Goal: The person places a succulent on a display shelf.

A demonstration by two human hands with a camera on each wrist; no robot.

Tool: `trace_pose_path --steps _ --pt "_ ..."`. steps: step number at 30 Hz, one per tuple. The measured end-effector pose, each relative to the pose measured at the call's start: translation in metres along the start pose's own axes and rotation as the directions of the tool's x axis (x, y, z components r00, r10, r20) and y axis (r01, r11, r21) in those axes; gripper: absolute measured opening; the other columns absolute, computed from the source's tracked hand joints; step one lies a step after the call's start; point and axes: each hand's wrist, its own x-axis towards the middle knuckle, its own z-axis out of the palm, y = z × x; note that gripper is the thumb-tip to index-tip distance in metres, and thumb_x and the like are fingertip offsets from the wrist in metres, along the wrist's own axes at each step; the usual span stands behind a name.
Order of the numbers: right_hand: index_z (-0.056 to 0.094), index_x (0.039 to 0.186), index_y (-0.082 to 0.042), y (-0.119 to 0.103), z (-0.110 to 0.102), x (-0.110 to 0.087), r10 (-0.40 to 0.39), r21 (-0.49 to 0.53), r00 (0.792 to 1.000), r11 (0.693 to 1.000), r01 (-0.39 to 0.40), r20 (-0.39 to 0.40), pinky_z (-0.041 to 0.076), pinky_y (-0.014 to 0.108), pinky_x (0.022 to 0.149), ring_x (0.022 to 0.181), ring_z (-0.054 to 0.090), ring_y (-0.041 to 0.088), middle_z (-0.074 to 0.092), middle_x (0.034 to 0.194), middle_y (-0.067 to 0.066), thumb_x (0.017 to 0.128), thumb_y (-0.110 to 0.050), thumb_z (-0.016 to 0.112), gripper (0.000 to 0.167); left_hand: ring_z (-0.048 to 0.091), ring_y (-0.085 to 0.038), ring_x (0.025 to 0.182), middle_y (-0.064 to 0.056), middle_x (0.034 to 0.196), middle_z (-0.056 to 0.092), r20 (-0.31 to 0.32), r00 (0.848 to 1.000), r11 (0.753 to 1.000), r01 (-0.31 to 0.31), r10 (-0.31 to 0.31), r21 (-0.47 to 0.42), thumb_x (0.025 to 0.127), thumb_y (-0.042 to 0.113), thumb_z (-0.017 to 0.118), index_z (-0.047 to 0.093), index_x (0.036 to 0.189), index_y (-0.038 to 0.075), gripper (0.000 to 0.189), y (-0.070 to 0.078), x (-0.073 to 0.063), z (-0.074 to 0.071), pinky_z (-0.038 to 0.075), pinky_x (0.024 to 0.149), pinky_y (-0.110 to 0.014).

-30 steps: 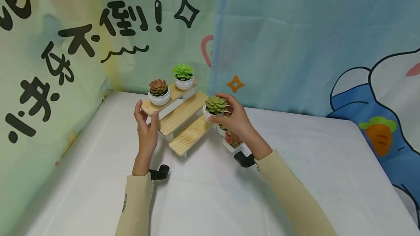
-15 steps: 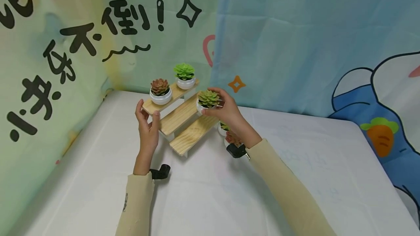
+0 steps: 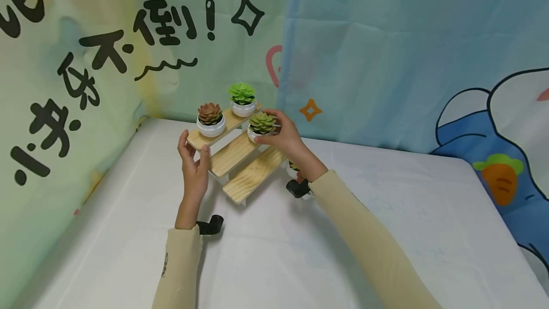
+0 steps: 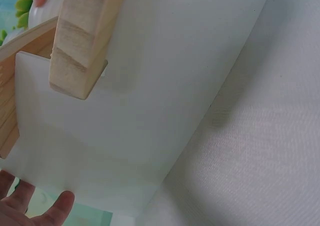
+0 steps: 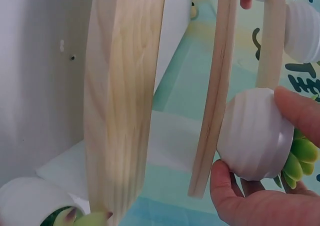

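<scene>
A three-tier wooden plant stand [image 3: 253,175] with white side panels [image 4: 135,111] stands on the table. My left hand [image 3: 194,178] grips its left end, thumb in front and fingers behind the top board. My right hand [image 3: 288,139] pinches a green potted succulent [image 3: 261,123] by its white pot [image 5: 255,133], at the right part of the middle board. In the right wrist view the pot's base meets that board; whether it bears weight I cannot tell. On the top board sit a reddish-brown succulent [image 3: 210,120] and a bright green succulent [image 3: 242,99], both in white pots.
Beyond the stand's right end, another potted succulent [image 3: 293,168] stands on the white table [image 3: 257,252], partly hidden by my right forearm. A reddish plant there is mostly covered. Printed cloth backdrops [image 3: 364,61] rise behind the table and along its left side.
My right hand has carried the green succulent leftward from the stand's right end to the middle board. My right forearm now covers more of the plants on the table. The left hand keeps its hold.
</scene>
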Motion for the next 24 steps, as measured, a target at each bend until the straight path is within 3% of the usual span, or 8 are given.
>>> trace_pose_path --steps 7,9,14,17,20,24 --pt "0.039 0.147 -0.014 0.002 0.001 0.002 -0.008 0.015 1.0 1.0 0.008 0.014 0.044 0.041 0.09 0.115 0.05 0.032 0.043 0.141 0.014 0.085 0.001 0.073 0.073 0.038 -0.035 0.133 -0.028 0.147 0.033 0.004 1.0 1.0 0.004 -0.004 0.03 0.101 0.004 0.044 0.01 0.149 -0.005 0.059 0.035 -0.009 0.003 0.041 0.09 -0.031" --pt "0.038 0.148 -0.014 0.002 0.001 0.002 -0.011 0.01 1.0 1.0 0.011 0.02 0.044 0.039 0.088 0.111 0.051 0.03 0.043 0.141 0.014 0.085 0.001 0.073 0.074 0.038 -0.034 0.133 -0.028 0.147 0.033 0.002 1.0 1.0 0.002 -0.002 0.03 0.101 0.004 0.044 0.01 0.149 -0.004 0.059 0.037 -0.009 0.003 0.041 0.089 -0.028" --pt "0.035 0.15 -0.017 0.003 0.0 0.003 -0.002 0.005 1.0 1.0 0.002 0.026 0.041 0.034 0.079 0.095 0.048 0.022 0.043 0.137 0.013 0.085 -0.001 0.074 0.078 0.038 -0.034 0.133 -0.027 0.147 0.033 0.0 1.0 1.0 -0.005 0.005 0.02 0.101 0.004 0.044 0.01 0.15 -0.003 0.06 0.014 -0.003 0.002 0.041 0.088 -0.026" --pt "0.03 0.153 -0.017 0.004 -0.001 0.003 0.023 0.012 0.999 1.0 -0.023 0.027 0.041 0.037 0.08 0.094 0.045 0.023 0.042 0.135 0.015 0.085 -0.002 0.074 0.083 0.038 -0.033 0.134 -0.025 0.149 0.032 -0.003 1.0 1.0 -0.012 0.012 0.016 0.102 0.005 0.044 0.009 0.151 -0.001 0.061 0.002 0.0 0.001 0.041 0.09 -0.03" --pt "0.025 0.155 -0.018 0.005 -0.002 0.002 0.048 -0.018 0.999 0.999 -0.047 0.026 0.043 0.043 0.09 0.113 0.046 0.028 0.037 0.144 0.015 0.086 -0.009 0.075 0.086 0.038 -0.03 0.134 -0.022 0.149 0.033 -0.006 1.0 1.0 -0.018 0.018 0.013 0.102 0.008 0.045 0.01 0.152 0.003 0.061 -0.002 0.0 0.001 0.042 0.091 -0.035" --pt "0.024 0.155 -0.021 0.006 -0.005 -0.001 0.065 -0.072 0.997 0.995 -0.063 0.032 0.039 0.048 0.102 0.137 0.034 0.033 0.028 0.154 0.014 0.086 -0.02 0.076 0.087 0.039 -0.025 0.134 -0.018 0.15 0.034 -0.01 1.0 1.0 -0.023 0.023 0.012 0.103 0.012 0.046 0.011 0.153 0.008 0.061 -0.002 0.0 0.001 0.042 0.091 -0.033"
